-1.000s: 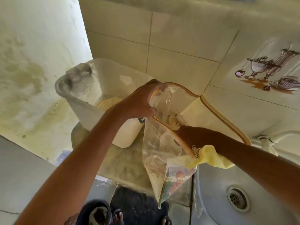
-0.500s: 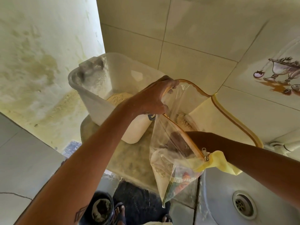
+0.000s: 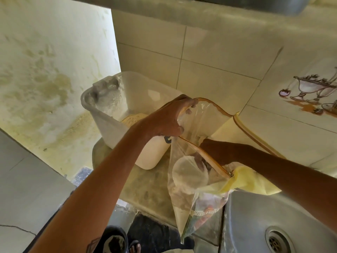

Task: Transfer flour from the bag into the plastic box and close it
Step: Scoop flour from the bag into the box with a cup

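Head view: the left hand [image 3: 166,118] pinches the rim of the clear zip bag [image 3: 184,159] on the worktop [image 3: 145,187], holding it wide beside the plastic box [image 3: 116,110]; the right hand [image 3: 201,162] reaches inside, its grip impossible to tell

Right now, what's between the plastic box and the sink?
In the head view, the clear zip bag stands between the plastic box and the sink, left hand gripping its rim, right hand reaching inside.

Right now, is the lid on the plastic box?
No, the plastic box stands open-topped, with yellowish flour visible inside.
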Available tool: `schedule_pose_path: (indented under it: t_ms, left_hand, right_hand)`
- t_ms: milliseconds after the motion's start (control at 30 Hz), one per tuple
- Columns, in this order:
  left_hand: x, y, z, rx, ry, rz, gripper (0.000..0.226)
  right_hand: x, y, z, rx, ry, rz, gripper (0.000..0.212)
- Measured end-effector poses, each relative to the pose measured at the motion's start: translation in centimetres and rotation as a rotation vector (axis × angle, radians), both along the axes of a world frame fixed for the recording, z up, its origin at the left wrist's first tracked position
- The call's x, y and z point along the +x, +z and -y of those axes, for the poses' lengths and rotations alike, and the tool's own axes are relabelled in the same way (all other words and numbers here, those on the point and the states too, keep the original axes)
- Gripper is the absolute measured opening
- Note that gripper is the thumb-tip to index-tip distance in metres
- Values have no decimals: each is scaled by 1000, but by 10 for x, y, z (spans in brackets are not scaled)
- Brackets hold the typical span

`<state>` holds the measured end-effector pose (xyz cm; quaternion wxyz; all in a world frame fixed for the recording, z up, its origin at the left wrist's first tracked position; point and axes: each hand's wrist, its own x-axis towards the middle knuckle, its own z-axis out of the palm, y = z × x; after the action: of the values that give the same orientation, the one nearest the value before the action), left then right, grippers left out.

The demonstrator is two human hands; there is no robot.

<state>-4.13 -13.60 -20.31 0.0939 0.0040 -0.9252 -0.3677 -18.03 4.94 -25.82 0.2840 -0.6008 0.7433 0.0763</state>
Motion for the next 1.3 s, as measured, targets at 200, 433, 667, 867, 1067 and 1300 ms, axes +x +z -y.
schedule_pose_path:
  t_ms: [200,433,667,867,1067,1300]
  left_hand:
    - [1,-2,0,23,-9,3,89]
    - [3,-1,3,23,-24,-54,81]
    - [11,17,9,419,3,-152,50]
    - [18,20,28,365,197,-222,30]
    - [40,24,80,300,330,-199,25]
    - [61,18,142,-9,555,-107,24]
  right_hand:
    - [-7,36,-10,-139,-146,183,26]
    - [-5,73,-36,-290,-236,296,23]
    - [-7,110,-56,-432,-330,374,16]
    - [-5,132,-58,-480,-301,447,19]
    - [-3,145,-41,-591,-299,575,18]
    - [9,137,16,-717,-217,655,22]
